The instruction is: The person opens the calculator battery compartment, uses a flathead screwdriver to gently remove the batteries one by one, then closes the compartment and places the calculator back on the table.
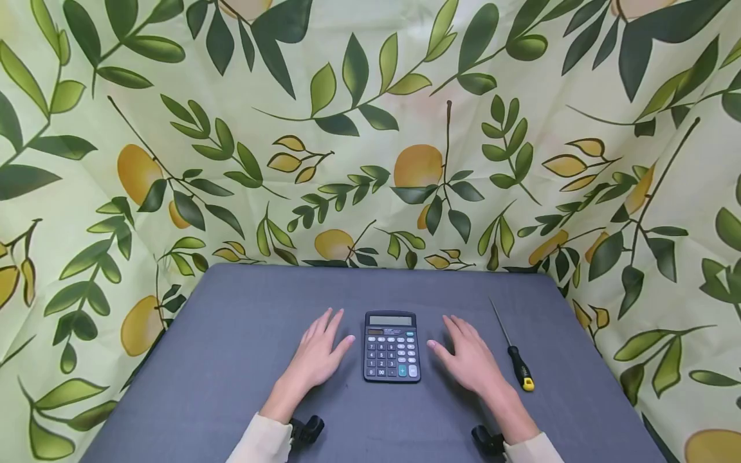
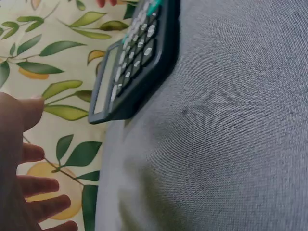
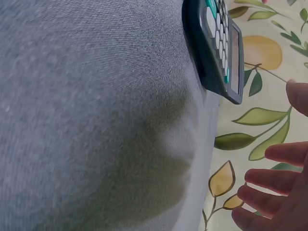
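Observation:
A dark calculator (image 1: 391, 347) with a grey display lies flat on the table between the two hands. To its left is my left hand (image 1: 318, 350), fingers extended and thumb apart, holding nothing. My right hand (image 1: 466, 354) is on the other side, its fingers likewise extended and no object in it. Neither hand touches the calculator. Both wrist views show the calculator's edge, (image 2: 137, 60) in the left one, with the spread fingers beside it. A screwdriver (image 1: 515, 357) with a black and yellow handle lies to the right of the right hand, its thin shaft pointing away.
The table (image 1: 260, 302) has a grey-blue cloth surface. Behind it and along both sides hangs a pale curtain (image 1: 370, 154) printed with leaves and orange fruit. A black strap device (image 1: 307, 429) is on the left wrist, and another (image 1: 488, 440) on the right.

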The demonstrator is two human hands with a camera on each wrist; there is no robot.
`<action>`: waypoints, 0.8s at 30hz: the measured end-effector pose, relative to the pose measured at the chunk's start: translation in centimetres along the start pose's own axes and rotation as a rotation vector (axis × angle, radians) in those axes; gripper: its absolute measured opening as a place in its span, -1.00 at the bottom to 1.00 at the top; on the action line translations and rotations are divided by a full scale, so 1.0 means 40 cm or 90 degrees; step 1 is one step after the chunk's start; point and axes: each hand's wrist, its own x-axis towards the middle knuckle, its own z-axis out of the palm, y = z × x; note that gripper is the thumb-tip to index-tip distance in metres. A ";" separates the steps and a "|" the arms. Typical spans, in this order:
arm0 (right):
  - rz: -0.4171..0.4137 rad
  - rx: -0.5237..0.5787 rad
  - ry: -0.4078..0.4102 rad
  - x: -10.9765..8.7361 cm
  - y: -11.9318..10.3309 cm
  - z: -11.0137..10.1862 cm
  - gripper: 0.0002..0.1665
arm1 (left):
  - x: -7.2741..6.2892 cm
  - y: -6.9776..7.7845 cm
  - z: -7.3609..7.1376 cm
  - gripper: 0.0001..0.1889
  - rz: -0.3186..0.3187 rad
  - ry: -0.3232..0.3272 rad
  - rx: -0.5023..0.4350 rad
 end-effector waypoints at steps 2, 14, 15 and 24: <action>0.002 0.021 0.001 0.007 -0.003 -0.001 -0.10 | 0.008 0.005 0.003 -0.32 0.005 0.011 -0.011; 0.006 0.133 0.011 0.061 -0.022 0.004 -0.25 | 0.058 0.023 0.012 -0.45 0.019 0.060 -0.081; 0.008 0.144 0.012 0.065 -0.023 0.004 -0.27 | 0.062 0.026 0.015 -0.45 0.014 0.056 -0.086; 0.018 0.224 0.015 0.092 -0.026 0.024 -0.34 | 0.092 0.033 0.042 -0.49 -0.017 0.060 -0.153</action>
